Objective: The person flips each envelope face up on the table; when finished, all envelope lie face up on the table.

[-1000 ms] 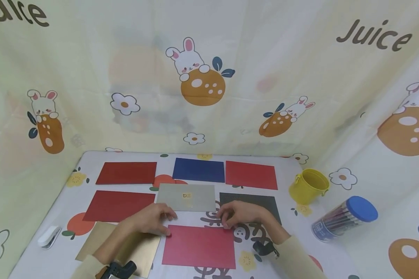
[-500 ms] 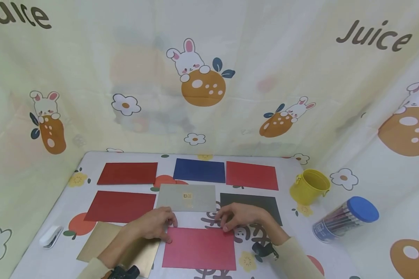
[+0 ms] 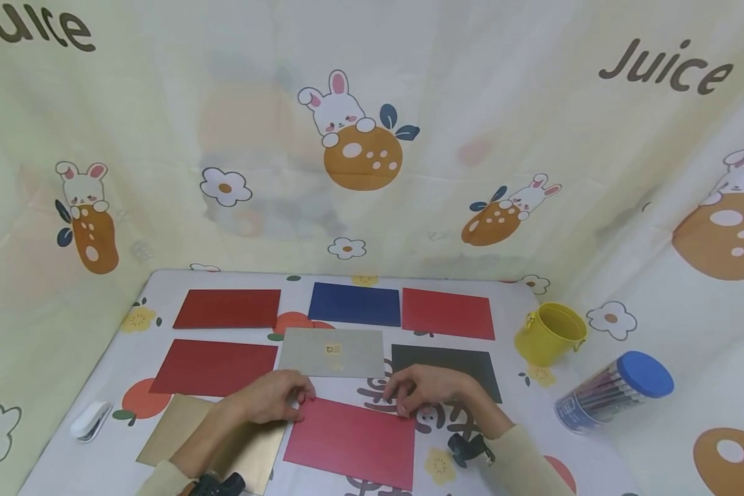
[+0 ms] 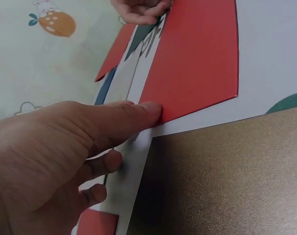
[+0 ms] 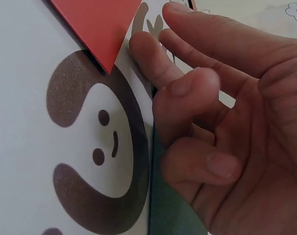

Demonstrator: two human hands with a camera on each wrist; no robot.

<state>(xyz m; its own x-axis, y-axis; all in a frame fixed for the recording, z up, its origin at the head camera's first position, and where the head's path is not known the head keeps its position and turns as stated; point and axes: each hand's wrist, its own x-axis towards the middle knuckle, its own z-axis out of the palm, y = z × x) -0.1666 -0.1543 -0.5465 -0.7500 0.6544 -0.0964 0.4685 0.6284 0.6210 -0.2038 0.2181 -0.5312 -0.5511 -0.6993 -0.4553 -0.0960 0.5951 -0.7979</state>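
Note:
A pinkish-red rectangular card lies at the front middle of the table, turned slightly askew. My left hand is at its far left corner; in the left wrist view the thumb and index finger pinch that corner of the card. Near the far right corner hovers my right hand. The right wrist view has its fingers loosely curled with nothing between them, beside the card's pointed corner. Beneath my left forearm is a gold card, partly covered.
Beyond my hands lie a grey card, a dark green card, a blue card and several red cards. At right stand a yellow bucket and a blue-lidded tub of pencils. A white stapler sits at left.
The pinkish-red card slid a little toward the person, then turned slightly clockwise, its left corner rising in view. My left hand shifted slightly with it; my right hand moved down a touch.

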